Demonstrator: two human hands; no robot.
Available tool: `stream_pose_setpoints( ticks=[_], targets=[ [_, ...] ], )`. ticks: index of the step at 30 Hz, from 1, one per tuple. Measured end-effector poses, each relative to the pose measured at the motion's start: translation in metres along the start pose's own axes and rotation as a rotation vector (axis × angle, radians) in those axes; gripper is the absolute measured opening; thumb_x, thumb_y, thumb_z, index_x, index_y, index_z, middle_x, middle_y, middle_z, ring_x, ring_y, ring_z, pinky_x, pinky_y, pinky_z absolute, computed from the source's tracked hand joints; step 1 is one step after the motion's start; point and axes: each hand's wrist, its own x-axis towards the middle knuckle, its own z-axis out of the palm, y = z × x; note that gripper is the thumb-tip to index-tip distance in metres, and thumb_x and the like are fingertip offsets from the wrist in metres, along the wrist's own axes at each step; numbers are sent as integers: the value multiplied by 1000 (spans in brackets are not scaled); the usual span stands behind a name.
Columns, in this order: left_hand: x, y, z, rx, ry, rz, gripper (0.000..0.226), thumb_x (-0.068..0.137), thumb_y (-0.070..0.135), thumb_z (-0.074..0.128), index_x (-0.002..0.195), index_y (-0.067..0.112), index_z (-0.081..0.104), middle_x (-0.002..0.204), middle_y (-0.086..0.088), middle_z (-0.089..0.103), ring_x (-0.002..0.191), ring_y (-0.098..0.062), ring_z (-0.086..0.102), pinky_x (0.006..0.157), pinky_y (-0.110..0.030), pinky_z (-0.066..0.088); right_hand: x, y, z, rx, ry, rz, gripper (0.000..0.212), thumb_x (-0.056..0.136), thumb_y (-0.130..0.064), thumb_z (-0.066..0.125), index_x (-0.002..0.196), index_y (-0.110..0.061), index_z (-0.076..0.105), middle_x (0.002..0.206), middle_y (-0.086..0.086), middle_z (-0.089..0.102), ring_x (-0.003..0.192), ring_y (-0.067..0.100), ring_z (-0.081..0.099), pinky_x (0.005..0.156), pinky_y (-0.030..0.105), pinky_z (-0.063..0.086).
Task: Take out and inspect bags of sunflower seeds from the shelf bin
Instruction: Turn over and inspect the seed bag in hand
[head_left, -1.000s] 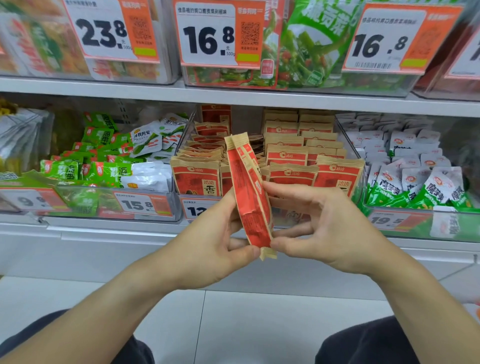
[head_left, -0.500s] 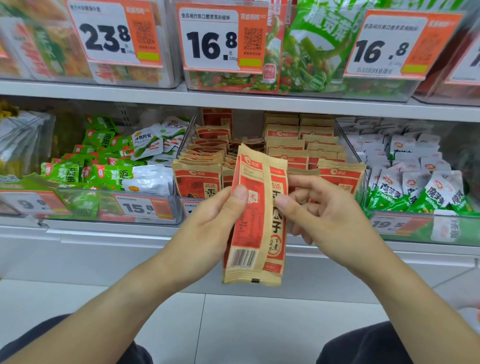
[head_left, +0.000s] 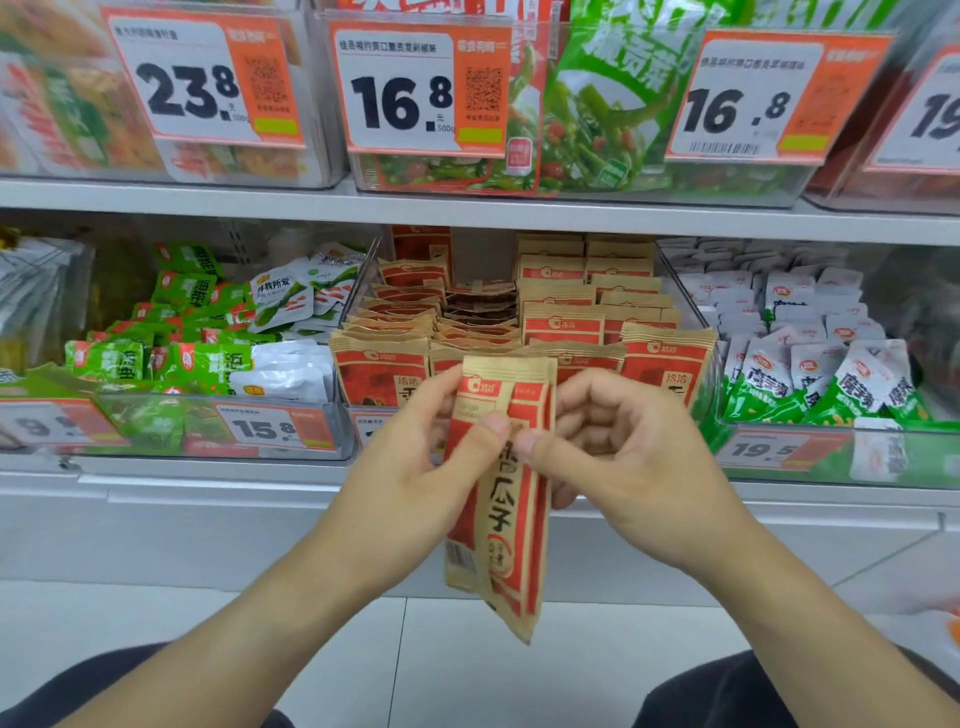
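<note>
Two or more red and tan sunflower seed bags (head_left: 501, 499) hang upright in front of the shelf, held together in a small stack. My left hand (head_left: 415, 467) pinches the stack from the left, thumb on its front. My right hand (head_left: 618, 457) pinches it from the right, thumb tip meeting the left thumb. Behind my hands, the clear shelf bin (head_left: 358, 415) holds several rows of the same bags (head_left: 561, 322) standing on edge.
A clear bin of green snack packs (head_left: 171, 358) sits to the left, a bin of white and green packs (head_left: 821, 374) to the right. Price tags (head_left: 415, 93) hang on the upper shelf's bins. The metal shelf edge (head_left: 208, 483) runs below; pale floor tiles lie underneath.
The bags turned from edge-on to front-facing, then tilted and sank slightly. My right thumb moved onto the front beside my left thumb.
</note>
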Motion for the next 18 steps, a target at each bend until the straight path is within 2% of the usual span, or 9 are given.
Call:
stream_pose_setpoints(
  ticks=[3, 6, 8, 11, 15, 18],
  targets=[
    [-1, -4, 2, 104, 20, 7, 42, 90, 56, 58, 126, 35, 59, 105, 22, 73, 95, 1, 70, 83, -25, 53, -3, -1, 2, -32, -42, -46, 13, 80, -14, 81, 85, -8, 70, 76, 11, 73, 69, 33, 71, 58, 39, 62],
    [1, -9, 0, 233, 36, 38, 31, 91, 63, 52, 116, 45, 59, 104, 28, 71, 96, 5, 68, 84, -25, 53, -3, -2, 1, -5, -53, -48, 13, 80, -13, 81, 85, -5, 72, 76, 12, 74, 69, 34, 71, 59, 38, 62],
    [0, -8, 0, 277, 35, 68, 23, 96, 58, 49, 111, 45, 61, 102, 27, 71, 95, 3, 69, 83, -27, 54, -3, -3, 2, -6, -63, -48, 11, 80, -10, 81, 85, -4, 72, 76, 13, 74, 68, 32, 72, 60, 34, 62],
    [0, -9, 1, 348, 28, 104, 30, 100, 46, 43, 118, 36, 64, 101, 20, 72, 97, -1, 68, 85, -33, 56, -3, -3, 3, -1, -69, -46, 11, 79, -6, 81, 85, -1, 72, 75, 14, 74, 63, 25, 71, 59, 30, 61],
    [-1, -9, 3, 465, 25, 136, 32, 101, 43, 36, 115, 34, 63, 98, 19, 68, 96, -1, 62, 80, -18, 45, -3, -4, 4, 0, -74, -48, 11, 80, -5, 81, 86, 1, 73, 73, 14, 74, 60, 21, 70, 57, 28, 60],
    [-2, -10, 5, 598, 19, 158, 46, 99, 46, 26, 123, 27, 60, 101, 12, 67, 95, -9, 61, 76, -22, 39, -4, -3, 6, -12, -66, -52, 10, 79, -3, 81, 85, 0, 74, 71, 13, 73, 59, 19, 68, 57, 28, 60]
  ],
)
